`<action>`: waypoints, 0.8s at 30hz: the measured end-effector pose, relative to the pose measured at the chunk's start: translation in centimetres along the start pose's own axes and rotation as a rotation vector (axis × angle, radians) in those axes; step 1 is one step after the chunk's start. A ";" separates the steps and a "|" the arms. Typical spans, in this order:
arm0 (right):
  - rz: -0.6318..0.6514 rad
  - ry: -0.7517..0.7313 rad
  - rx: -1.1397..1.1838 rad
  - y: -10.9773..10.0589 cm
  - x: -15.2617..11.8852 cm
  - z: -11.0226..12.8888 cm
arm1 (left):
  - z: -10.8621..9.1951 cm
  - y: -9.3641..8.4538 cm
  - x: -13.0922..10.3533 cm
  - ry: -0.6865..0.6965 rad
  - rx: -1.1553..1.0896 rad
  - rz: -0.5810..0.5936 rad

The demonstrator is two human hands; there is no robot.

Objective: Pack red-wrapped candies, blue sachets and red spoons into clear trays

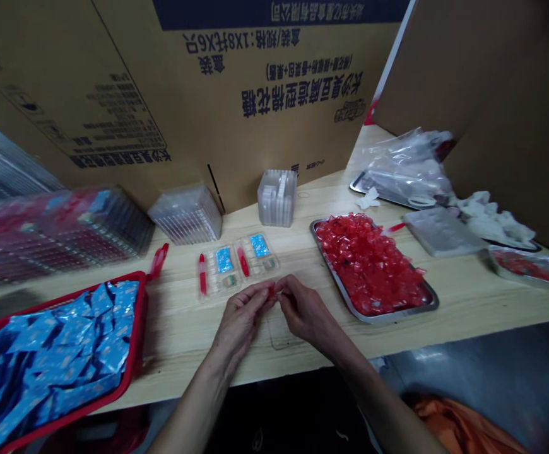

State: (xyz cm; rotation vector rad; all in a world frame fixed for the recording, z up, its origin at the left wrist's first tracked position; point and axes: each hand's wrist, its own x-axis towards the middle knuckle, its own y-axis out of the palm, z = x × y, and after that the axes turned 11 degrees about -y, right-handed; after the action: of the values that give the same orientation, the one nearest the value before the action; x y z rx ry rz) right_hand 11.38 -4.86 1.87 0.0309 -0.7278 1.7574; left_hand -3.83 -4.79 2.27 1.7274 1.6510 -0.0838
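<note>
My left hand (243,312) pinches a small red plastic piece (271,291) between thumb and fingers. Against the same piece, the fingertips of my right hand (303,309) are closed; the fingers partly cover it. Below them on the table lies a clear plastic tray (281,340), partly hidden by my right hand. Just beyond my hands are two filled clear trays, a left tray (212,268) and a right tray (255,270), each with a red stick-like item, a blue packet and a small striped piece. To the right, a metal tray (383,319) is heaped with red plastic pieces (369,261).
A red basket (141,321) of blue packets (70,340) stands at left. Stacks of clear trays (187,214) and a smaller stack (277,197) stand before a large cardboard box (199,126). Plastic bags (407,167) and a flat translucent pack (442,230) lie at right.
</note>
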 end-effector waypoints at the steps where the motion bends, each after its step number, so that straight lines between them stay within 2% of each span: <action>1: -0.005 0.009 -0.004 0.1 0.0 0.0 | 0.0 0.0 0.0 0.005 0.010 -0.001; 5: 0.002 0.009 -0.014 0.3 -0.3 -0.2 | 0.4 0.0 0.1 0.070 0.082 -0.025; 8: 0.029 0.012 -0.064 0.3 -0.6 -0.3 | 0.6 -0.1 0.0 0.091 0.161 0.007; 12: 0.080 -0.006 -0.171 0.2 -0.7 -0.2 | 0.7 -0.4 -0.2 0.151 0.314 0.049; 16: 0.178 0.033 -0.384 0.1 -0.5 0.6 | 0.8 -0.7 -0.1 0.266 0.503 0.009; 18: 0.249 0.061 -0.481 0.1 -0.4 1.2 | 0.9 -0.8 0.0 0.264 0.537 -0.032; 21: 0.354 0.012 -0.529 -0.3 -0.2 1.9 | 1.0 -0.9 0.0 0.220 0.517 -0.068; 24: 0.383 -0.004 -0.552 -0.5 -0.1 2.2 | 1.2 -0.8 -0.1 0.203 0.482 -0.057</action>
State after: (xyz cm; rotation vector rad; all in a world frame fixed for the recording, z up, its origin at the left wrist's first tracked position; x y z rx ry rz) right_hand 11.11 -5.96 3.88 -0.5077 -1.2628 1.8499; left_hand -4.01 -5.54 1.10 2.0982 1.9434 -0.3709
